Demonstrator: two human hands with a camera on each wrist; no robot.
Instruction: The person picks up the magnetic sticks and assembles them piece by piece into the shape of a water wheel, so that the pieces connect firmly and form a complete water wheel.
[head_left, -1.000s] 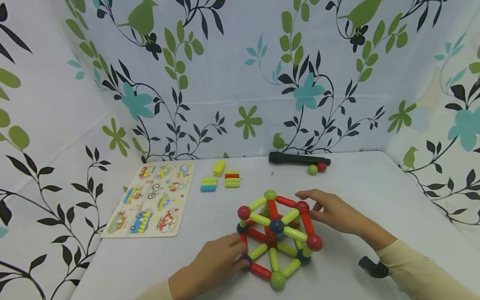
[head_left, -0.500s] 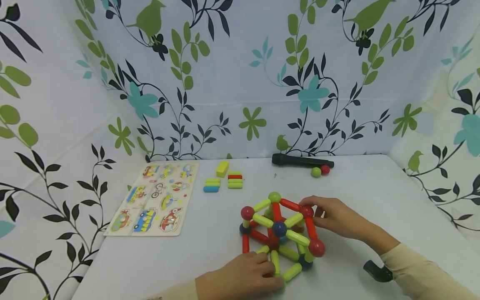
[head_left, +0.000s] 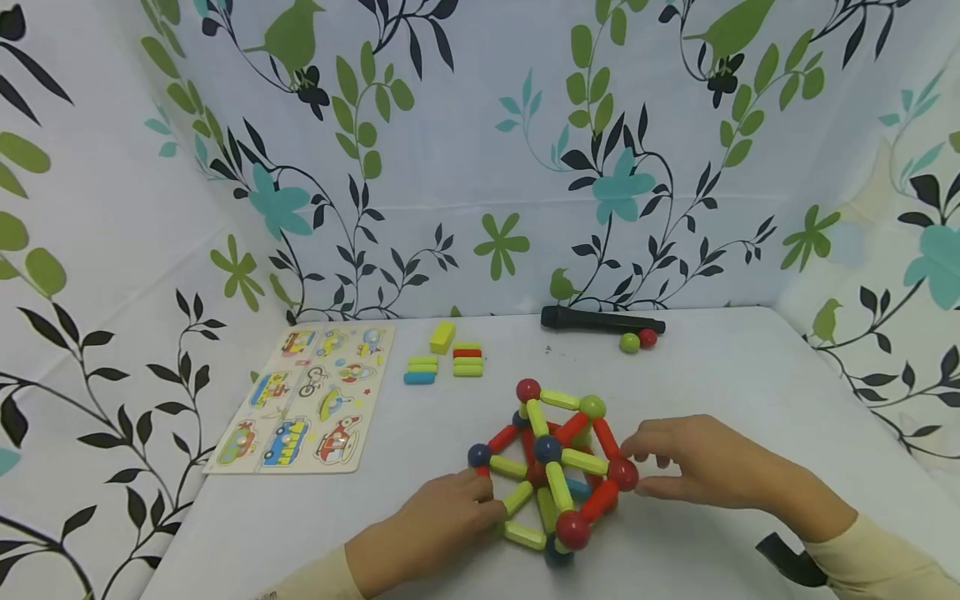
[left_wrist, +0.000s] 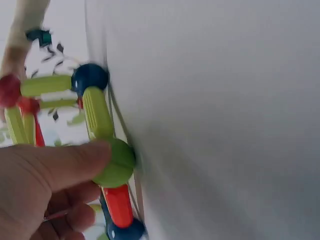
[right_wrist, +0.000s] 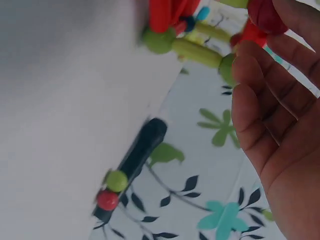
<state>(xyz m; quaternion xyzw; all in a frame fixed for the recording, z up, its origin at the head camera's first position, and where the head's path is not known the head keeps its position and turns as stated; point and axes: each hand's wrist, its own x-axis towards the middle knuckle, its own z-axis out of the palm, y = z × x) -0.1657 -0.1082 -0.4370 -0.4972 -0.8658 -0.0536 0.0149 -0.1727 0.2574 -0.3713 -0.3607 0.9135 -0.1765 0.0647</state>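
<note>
Since half a second ago I see the ball-and-rod frame (head_left: 551, 471) rolled over on the table (head_left: 750, 375); a red ball now tops it. My left hand (head_left: 442, 521), at its 8 o'clock, pinches a lower green ball (left_wrist: 117, 162). My right hand (head_left: 693, 471), at 3 o'clock and equally close, grips a red ball (head_left: 622, 472) with curled fingers.
</note>
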